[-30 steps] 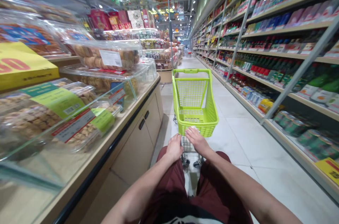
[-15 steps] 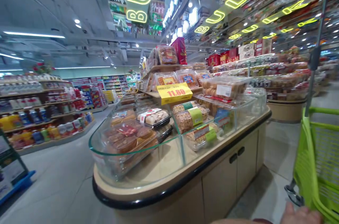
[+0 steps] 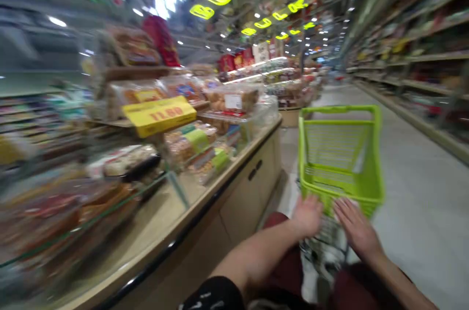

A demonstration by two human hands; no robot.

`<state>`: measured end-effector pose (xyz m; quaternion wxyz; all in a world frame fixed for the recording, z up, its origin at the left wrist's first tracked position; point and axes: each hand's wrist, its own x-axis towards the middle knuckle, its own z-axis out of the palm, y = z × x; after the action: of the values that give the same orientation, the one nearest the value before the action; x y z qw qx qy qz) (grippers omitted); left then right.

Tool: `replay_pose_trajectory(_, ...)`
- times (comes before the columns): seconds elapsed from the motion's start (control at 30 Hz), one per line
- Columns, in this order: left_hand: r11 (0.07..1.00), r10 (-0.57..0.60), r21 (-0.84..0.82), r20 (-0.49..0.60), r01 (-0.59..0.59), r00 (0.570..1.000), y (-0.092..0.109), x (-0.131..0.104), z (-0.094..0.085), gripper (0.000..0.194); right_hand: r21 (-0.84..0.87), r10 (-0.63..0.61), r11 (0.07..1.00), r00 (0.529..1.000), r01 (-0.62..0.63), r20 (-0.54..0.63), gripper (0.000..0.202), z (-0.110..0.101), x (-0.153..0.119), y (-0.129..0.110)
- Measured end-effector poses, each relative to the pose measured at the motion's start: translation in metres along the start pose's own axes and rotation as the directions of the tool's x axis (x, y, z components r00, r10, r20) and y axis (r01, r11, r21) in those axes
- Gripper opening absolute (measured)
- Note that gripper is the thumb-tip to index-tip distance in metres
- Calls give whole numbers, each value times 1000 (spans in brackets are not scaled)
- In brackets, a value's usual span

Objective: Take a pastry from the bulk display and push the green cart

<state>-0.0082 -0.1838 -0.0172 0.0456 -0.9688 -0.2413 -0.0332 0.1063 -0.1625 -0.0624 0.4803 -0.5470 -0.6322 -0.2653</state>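
Note:
A lime-green shopping cart [image 3: 339, 154] stands in the aisle straight ahead, its basket empty. My left hand [image 3: 308, 216] is closed over the cart's near edge at its handle. My right hand [image 3: 355, 228] lies flat on the same edge, fingers spread forward. The handle itself is hidden under both hands. The picture is blurred by motion.
A rounded beige counter [image 3: 205, 217] with a glass guard and packs of baked goods [image 3: 190, 146] runs along my left, bearing a yellow price sign [image 3: 159, 114]. Stocked shelves [image 3: 421, 71] line the right. Pale tiled floor [image 3: 421, 193] stretches ahead between them.
My view swung left toward the bakery counter, then back toward the aisle and cart. Both hands have stayed at the cart's near edge.

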Motion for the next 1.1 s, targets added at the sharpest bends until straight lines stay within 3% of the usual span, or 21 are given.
replay_pose_trajectory(0.07,995,57,-84,9,-56,998,0,8,4,55,-204,65,977,997,-55,44,29,-67,-40,28)
replay_pose_trajectory(0.1,993,73,-88,3,-73,997,0,13,10,56,-291,85,955,994,-60,74,31,-89,-54,36)
replay_pose_trajectory(0.17,989,125,-74,0,-125,992,2,19,22,58,-397,117,917,979,-40,169,35,-107,-76,44)
replay_pose_trajectory(0.27,983,179,-42,0,-179,984,6,17,35,58,-412,160,911,926,-6,343,40,-95,-105,46)
replay_pose_trajectory(0.37,978,207,-9,7,-207,978,6,14,40,57,-376,176,927,901,-15,397,41,-86,-122,41)
replay_pose_trajectory(0.43,978,207,-2,17,-207,978,4,15,42,57,-356,165,934,924,-34,345,41,-94,-117,38)
replay_pose_trajectory(0.53,983,185,-20,28,-184,982,3,20,43,57,-380,183,919,968,-108,169,42,-115,-89,38)
replay_pose_trajectory(0.63,983,180,-41,21,-179,983,6,21,42,58,-440,255,874,965,-207,54,42,-122,-69,41)
replay_pose_trajectory(0.77,977,209,-44,-6,-209,978,10,17,39,58,-429,289,883,939,-187,185,43,-98,-97,41)
replay_pose_trajectory(0.9,975,216,-51,-37,-218,976,4,16,41,57,-359,228,927,918,-104,324,41,-79,-121,31)
replay_pose_trajectory(1.1,992,108,-66,-33,-110,994,-17,18,45,57,-367,155,927,968,-73,199,44,-78,-58,15)
